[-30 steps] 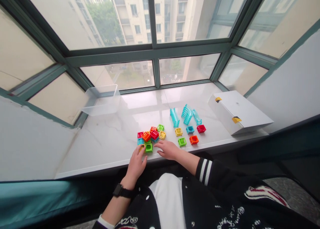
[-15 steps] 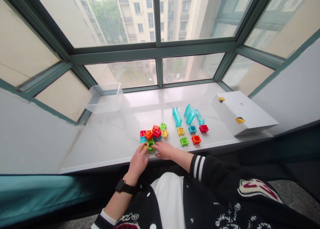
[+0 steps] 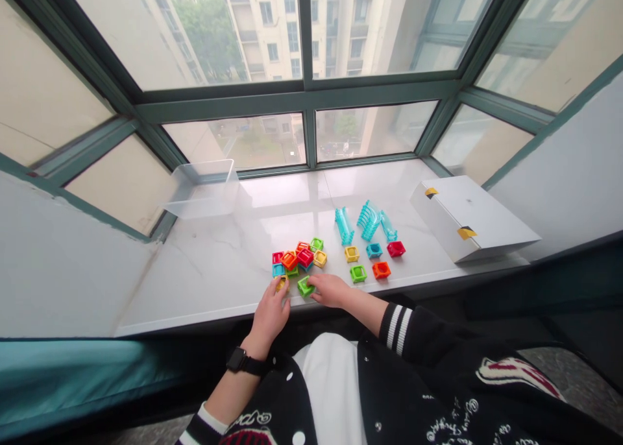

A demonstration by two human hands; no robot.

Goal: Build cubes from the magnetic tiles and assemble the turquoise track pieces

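Glossy plastic blocks (image 3: 305, 257), polished marble-look sill (image 3: 219, 263), smooth translucent plastic tub (image 3: 202, 208)

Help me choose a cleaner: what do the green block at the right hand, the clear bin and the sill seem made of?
Green block: probably hard, opaque, smooth plastic; bright, even colour, moulded-looking edges. Clear bin: likely smooth plastic; see-through, milky walls. Sill: polished stone or lookalike; grey veins, window reflections.
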